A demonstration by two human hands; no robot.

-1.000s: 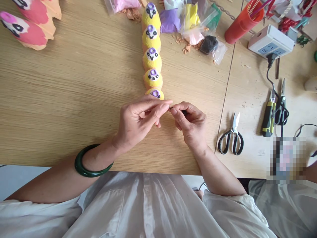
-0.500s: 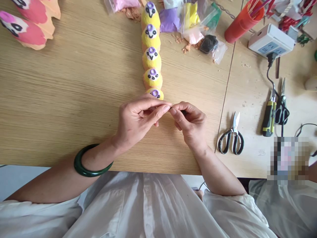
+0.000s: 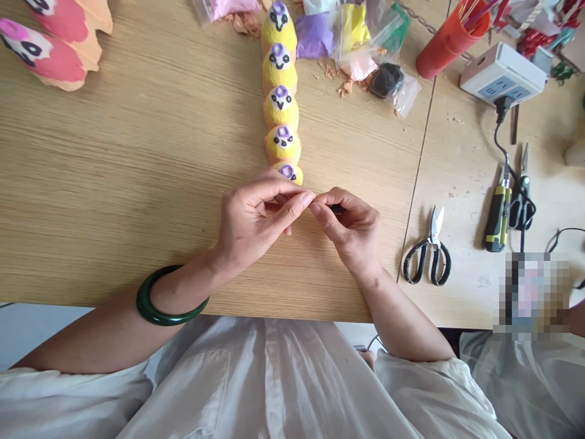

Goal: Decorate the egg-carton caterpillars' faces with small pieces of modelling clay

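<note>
My left hand and my right hand meet at the fingertips above the table, thumb and forefinger pinched on each. Inside the curled fingers of the right hand a small lump of black clay shows. Whatever lies between the left fingertips is too small to make out. Just beyond the hands runs a row of yellow bumps, each with a white face, black eyes and beak, and a purple ring on top. The left hand partly covers the nearest bump. A dark green bangle circles my left wrist.
Bags of purple, yellow and black clay lie beyond. To the right are black-handled scissors, a utility knife, a white power strip and a red cup. Pink-and-peach figures lie far left. Another person's sleeve shows.
Both hands stay almost in place, still pinched together. The fingertips shift very slightly, and the black lump in the right hand sits a touch further left.
</note>
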